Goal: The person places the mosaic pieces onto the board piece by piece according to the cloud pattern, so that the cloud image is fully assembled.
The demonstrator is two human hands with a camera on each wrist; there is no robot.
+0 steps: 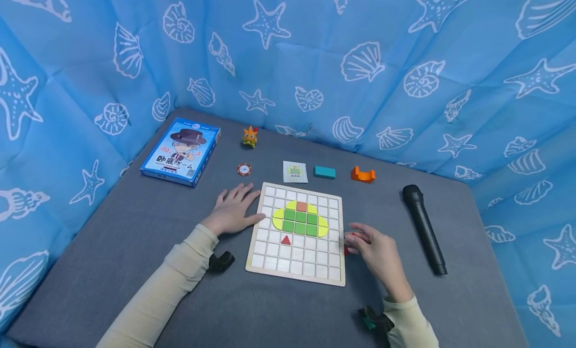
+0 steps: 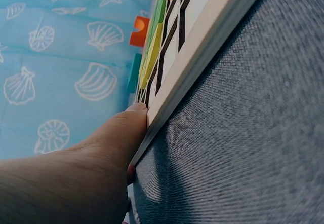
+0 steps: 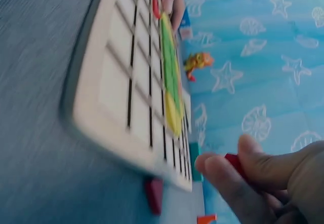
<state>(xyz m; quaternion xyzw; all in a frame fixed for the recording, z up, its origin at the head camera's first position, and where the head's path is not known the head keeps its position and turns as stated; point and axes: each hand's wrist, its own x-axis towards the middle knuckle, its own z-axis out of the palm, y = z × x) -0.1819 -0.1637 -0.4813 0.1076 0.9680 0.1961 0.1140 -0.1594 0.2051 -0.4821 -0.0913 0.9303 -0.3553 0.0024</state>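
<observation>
A square wooden grid board (image 1: 294,277) lies on the table, carrying green squares (image 1: 300,216), curved yellow pieces (image 1: 322,230), an orange-brown square (image 1: 302,206) and a red triangle (image 1: 286,240). My left hand (image 1: 234,210) rests with spread fingers at the board's left edge; its thumb (image 2: 129,125) touches the rim. Off the right edge, my right hand (image 1: 375,253) pinches a small red piece (image 3: 235,164) between thumb and fingers, which hide most of its shape. Another red piece (image 3: 154,196) lies on the table beside the board.
Behind the board are a pattern card (image 1: 295,172), a teal block (image 1: 325,172), an orange block (image 1: 362,174) and a poker chip (image 1: 244,169). A small figurine (image 1: 249,137) and a blue game box (image 1: 181,150) stand farther back. A black microphone (image 1: 424,230) lies right.
</observation>
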